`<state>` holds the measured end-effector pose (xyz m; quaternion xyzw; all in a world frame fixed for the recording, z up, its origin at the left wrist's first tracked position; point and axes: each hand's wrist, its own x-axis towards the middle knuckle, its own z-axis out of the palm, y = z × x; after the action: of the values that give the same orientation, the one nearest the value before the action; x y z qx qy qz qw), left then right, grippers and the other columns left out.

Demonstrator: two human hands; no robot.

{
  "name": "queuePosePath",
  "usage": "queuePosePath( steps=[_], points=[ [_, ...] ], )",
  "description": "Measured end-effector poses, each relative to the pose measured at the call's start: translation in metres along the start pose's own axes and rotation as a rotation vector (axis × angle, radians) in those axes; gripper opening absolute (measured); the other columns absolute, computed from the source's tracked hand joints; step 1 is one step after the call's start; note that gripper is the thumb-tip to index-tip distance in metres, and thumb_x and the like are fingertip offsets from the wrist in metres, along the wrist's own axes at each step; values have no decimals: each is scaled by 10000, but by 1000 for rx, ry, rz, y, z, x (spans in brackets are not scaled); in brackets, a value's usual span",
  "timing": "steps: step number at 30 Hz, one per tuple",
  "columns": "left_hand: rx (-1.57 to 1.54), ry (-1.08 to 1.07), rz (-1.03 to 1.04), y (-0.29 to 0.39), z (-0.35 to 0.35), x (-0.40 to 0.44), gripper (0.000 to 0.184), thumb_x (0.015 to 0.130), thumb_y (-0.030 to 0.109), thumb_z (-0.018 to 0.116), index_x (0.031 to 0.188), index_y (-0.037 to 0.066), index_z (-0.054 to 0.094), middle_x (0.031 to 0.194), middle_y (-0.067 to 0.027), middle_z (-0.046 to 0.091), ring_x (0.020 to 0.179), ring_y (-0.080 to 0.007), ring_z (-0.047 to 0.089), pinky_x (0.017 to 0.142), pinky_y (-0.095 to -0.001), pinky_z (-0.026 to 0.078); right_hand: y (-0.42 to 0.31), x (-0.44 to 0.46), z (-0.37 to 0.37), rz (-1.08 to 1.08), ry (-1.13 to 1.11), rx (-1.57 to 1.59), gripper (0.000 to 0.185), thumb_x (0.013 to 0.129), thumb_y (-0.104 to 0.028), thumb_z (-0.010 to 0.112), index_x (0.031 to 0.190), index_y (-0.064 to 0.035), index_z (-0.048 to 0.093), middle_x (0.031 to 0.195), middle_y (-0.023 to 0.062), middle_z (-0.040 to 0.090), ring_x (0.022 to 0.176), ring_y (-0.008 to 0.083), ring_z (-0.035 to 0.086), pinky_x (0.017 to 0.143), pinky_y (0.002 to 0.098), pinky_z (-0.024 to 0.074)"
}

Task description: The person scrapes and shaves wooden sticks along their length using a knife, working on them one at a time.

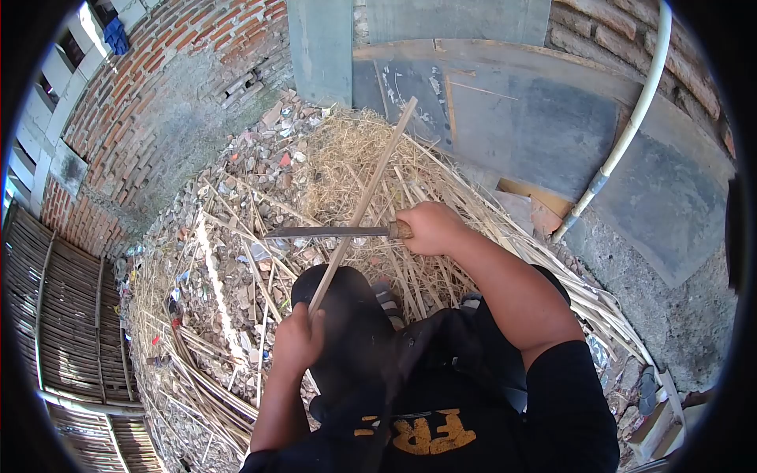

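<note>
Closest to the camera is the person's black shirt (512, 426) with yellow lettering across its front. Behind and to the left stands a red brick wall (181, 75), its mortar patchy, and below it spreads rubble-strewn ground (236, 177). Grey sheet panels (528, 126) lean against the far wall at right, while a slatted screen (75, 307) stands along the left edge. Smaller than these, a heap of dry shavings (335, 154) lies ahead of the person, with loose split strips (430, 276) strewn beside and below it. One pale pipe (631, 130) slants down in front of the panels. Centrally, a long wooden strip (380, 165) slopes up and away past the left knee (319, 284), its near end gripped in the closed left hand (298, 340). Across it, roughly level, runs a long knife (323, 232), blade pointing left; whether the two touch is hard to tell. Fingers wrapped, the right hand (432, 229) grips the knife's short brown handle (404, 229).
</note>
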<state>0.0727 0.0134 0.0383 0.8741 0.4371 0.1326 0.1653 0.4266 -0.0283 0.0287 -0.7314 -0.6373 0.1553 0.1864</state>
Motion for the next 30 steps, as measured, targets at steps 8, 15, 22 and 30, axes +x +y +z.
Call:
queuePosePath(
  steps=[8,15,22,30],
  points=[
    [-1,8,6,-2,1,0,338,1034,268,632,869,2,504,679,-295,610,692,-528,632,622,-572,473,2,-1,0,-12,-1,12,248,772,-181,685,1014,-137,720,904,168,732,937,383,725,820,530,567],
    [25,26,54,-4,3,0,299,1019,231,644,882,7,501,660,-286,629,654,-526,646,588,-590,503,-3,-3,-4,22,-19,4,265,774,-192,699,1031,-134,730,934,166,741,953,387,727,841,525,568],
    [69,17,24,3,3,-1,281,1024,234,637,912,8,515,691,-300,650,674,-540,651,601,-606,510,-8,-4,-9,37,-36,-25,276,782,-198,710,1043,-114,739,965,170,747,969,386,725,858,518,570],
    [92,9,0,-4,3,-5,276,1037,258,615,939,17,522,711,-312,654,691,-541,656,629,-624,511,25,12,-10,274,136,195,251,820,-223,709,1029,-89,742,990,165,750,973,372,725,863,501,574]
  ],
)
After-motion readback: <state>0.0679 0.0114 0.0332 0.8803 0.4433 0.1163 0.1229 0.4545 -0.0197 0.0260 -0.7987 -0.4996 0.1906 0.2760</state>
